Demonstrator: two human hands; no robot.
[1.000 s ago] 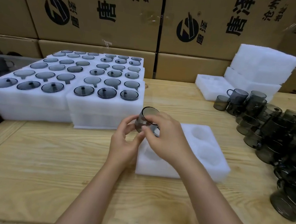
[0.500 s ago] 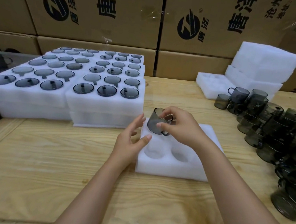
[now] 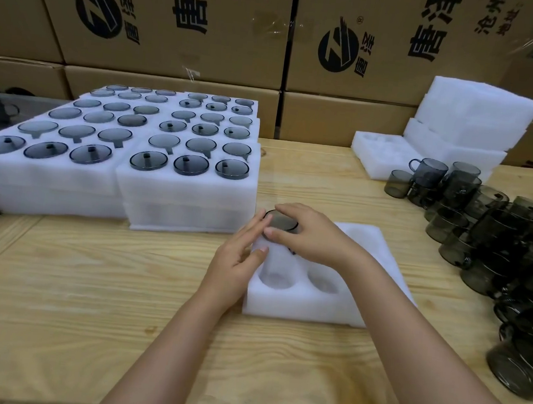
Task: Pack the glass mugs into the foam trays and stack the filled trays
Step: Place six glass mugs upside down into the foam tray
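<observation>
A smoky glass mug sits sunk in the far-left pocket of a white foam tray on the wooden table; only its rim shows. My right hand lies over the mug with its fingers spread along the rim. My left hand rests against the tray's left edge, fingertips touching the mug's left side. Two empty pockets lie in the tray's near row. Loose glass mugs crowd the right side of the table.
Filled foam trays stand in stacks at the left. Empty foam trays are piled at the back right, one lying flat. Cardboard boxes wall the back. Bare wooden table lies in front.
The mug, held above the tray by my right hand, has gone down into the far-left pocket. My left hand moved up to touch its side.
</observation>
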